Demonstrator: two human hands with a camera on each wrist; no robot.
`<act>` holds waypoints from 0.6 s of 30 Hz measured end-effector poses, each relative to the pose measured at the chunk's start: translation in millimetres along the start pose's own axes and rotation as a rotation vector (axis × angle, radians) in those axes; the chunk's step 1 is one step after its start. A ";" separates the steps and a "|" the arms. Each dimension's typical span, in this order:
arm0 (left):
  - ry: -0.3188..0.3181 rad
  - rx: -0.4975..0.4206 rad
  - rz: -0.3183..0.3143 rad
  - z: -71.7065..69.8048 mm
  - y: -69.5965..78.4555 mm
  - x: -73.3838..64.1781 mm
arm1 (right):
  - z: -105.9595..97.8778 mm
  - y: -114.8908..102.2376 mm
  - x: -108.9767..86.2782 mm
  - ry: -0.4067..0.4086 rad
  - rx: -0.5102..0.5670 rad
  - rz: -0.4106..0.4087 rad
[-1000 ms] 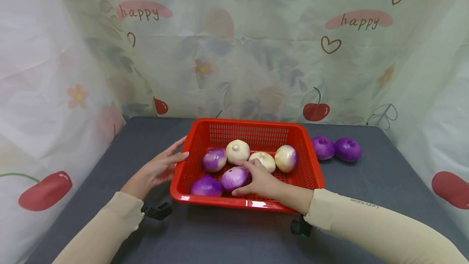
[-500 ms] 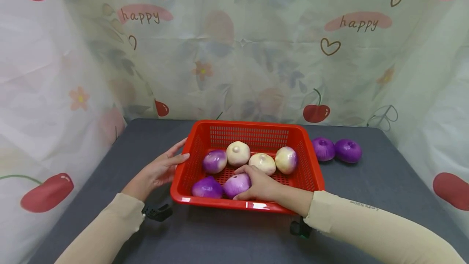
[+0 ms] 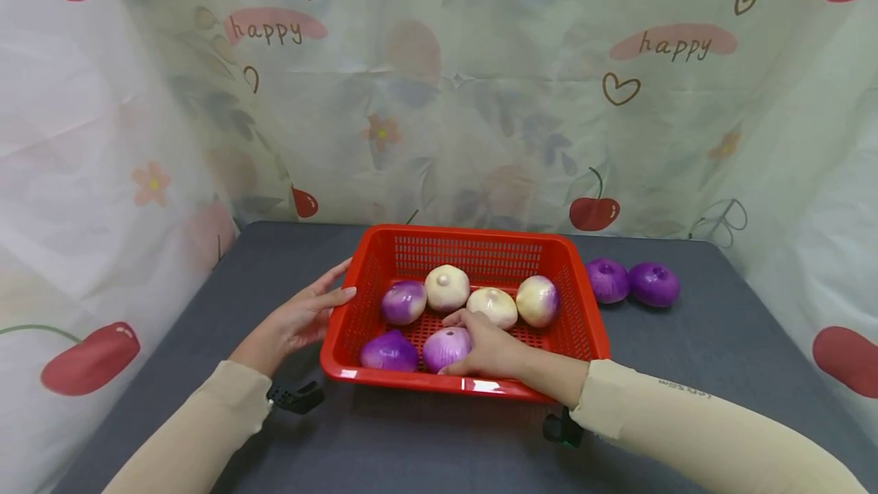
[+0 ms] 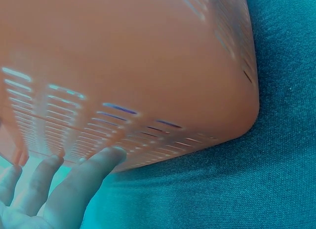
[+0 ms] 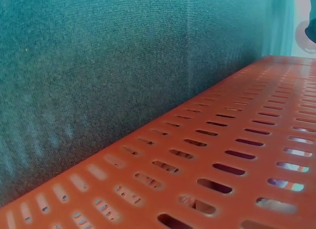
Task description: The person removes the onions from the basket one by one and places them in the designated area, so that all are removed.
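Observation:
A red plastic basket (image 3: 473,237) stands on the dark grey table with several purple and whitish onions in it. My right hand (image 3: 490,345) reaches over the front rim and holds a light purple onion (image 3: 446,348), thumb in front and fingers behind. Left of that sits a deeper purple onion (image 3: 389,352). My left hand (image 3: 298,319) touches the basket's left side, thumb tip at the rim; the left wrist view shows straight fingers (image 4: 81,189) against the slotted outer wall (image 4: 148,66). In the right wrist view the basket's front wall (image 5: 222,140) hides the right hand.
Two purple onions (image 3: 607,280) sit side by side on the table (image 3: 693,341), right of the basket. A patterned curtain (image 3: 466,136) hangs behind and at both sides. Black wrist devices (image 3: 296,397) hang under both forearms.
The light purple onion and my right hand have moved a little down and toward the basket's front, mostly in the first half second. The left hand keeps its place at the basket.

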State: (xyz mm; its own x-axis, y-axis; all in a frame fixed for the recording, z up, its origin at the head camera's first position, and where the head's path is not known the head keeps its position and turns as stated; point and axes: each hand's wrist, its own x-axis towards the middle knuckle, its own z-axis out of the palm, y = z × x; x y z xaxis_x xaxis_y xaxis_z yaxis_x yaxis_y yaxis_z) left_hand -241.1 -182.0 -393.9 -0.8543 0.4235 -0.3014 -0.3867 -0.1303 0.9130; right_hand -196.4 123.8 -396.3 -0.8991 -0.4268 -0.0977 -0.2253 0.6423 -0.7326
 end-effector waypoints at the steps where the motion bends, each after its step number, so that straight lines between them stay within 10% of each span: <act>1: -0.005 0.002 0.002 0.0 -0.1 -0.2 | 0.0 -0.7 -0.2 0.006 -0.006 0.014; 18: 0.030 0.011 0.000 0.1 -1.2 1.7 | -16.7 -19.0 -5.3 0.123 0.177 0.024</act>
State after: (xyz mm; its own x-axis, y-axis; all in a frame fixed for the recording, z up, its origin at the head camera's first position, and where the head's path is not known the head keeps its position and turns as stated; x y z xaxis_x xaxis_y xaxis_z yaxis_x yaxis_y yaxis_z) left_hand -242.1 -181.1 -395.5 -0.8645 0.3964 -0.3091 -0.3827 -0.1204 0.9160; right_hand -193.6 124.5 -370.6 -0.9447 -0.3254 -0.0416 -0.1437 0.5245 -0.8392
